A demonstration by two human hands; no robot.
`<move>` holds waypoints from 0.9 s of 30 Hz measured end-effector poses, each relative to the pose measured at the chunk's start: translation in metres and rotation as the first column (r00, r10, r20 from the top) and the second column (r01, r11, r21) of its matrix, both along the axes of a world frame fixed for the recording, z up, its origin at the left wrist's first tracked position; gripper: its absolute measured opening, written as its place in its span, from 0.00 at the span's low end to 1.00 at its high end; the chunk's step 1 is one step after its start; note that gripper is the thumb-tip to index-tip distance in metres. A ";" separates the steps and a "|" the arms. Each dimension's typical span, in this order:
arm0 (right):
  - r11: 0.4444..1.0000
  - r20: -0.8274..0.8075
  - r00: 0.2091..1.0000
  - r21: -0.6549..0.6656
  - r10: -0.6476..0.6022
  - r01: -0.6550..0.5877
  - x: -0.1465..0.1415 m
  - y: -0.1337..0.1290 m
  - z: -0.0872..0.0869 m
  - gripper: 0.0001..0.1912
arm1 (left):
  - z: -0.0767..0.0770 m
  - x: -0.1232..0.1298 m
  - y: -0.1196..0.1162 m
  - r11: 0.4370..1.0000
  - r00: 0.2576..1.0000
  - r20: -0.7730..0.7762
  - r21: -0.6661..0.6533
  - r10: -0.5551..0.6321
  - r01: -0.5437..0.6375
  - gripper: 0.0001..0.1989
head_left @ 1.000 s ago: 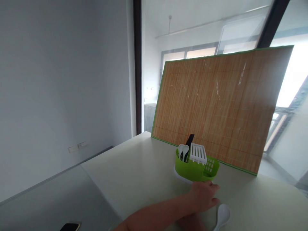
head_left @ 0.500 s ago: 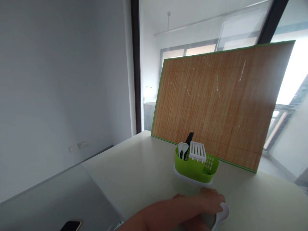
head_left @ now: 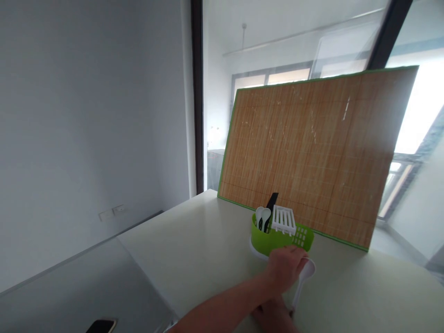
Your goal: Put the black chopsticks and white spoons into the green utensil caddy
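Note:
A white long-handled spoon point(head_left: 307, 269) is tilted, bowl up, over the table in front of the green basket. At the bowl's left edge, my left hand point(head_left: 285, 267) has its fingers curled closed on the spoon. My right hand point(head_left: 274, 315) is closed around the lower end of the handle, partly covered by my left forearm. The green basket point(head_left: 265, 240) has a white base, and my left hand overlaps its front. Inside stand small white spoons point(head_left: 262, 216) and a black-handled utensil point(head_left: 272, 200). A white slotted rack point(head_left: 284, 219) sits across the basket's top.
Behind the basket, a large bamboo-patterned board point(head_left: 305, 157) with a green edge leans against the glass. The white table point(head_left: 194, 240) adjoins a grey surface point(head_left: 86, 286) on the left, where a phone point(head_left: 101, 326) lies.
My left hand has moved up and left, nearer to the basket, and the spoon's bowl has risen with it. More of my right hand and of the spoon's handle now shows.

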State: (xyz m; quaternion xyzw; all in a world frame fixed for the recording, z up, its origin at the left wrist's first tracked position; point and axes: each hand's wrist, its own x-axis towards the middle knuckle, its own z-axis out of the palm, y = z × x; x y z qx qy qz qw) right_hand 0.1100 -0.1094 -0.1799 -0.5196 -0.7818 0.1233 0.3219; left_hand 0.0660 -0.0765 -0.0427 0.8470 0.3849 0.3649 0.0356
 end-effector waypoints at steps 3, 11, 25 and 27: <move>0.997 0.079 0.994 0.003 0.076 -0.076 0.000 -0.001 0.006 0.06 | 0.021 -0.024 -0.008 0.981 0.997 -0.036 0.187 0.069 -0.061 0.12; 0.979 0.070 0.983 -0.121 0.171 -0.162 -0.003 0.001 0.031 0.05 | 0.028 -0.092 -0.014 0.942 0.977 0.106 0.264 0.188 -0.209 0.10; 0.989 -0.231 0.970 -0.109 0.074 -0.102 0.005 0.014 0.020 0.09 | -0.006 -0.103 -0.023 0.980 0.981 0.135 0.119 0.143 -0.159 0.10; 0.986 -0.242 0.966 -0.115 0.091 -0.122 0.005 0.013 0.023 0.10 | -0.008 -0.104 -0.025 0.981 0.978 0.160 0.113 0.137 -0.156 0.10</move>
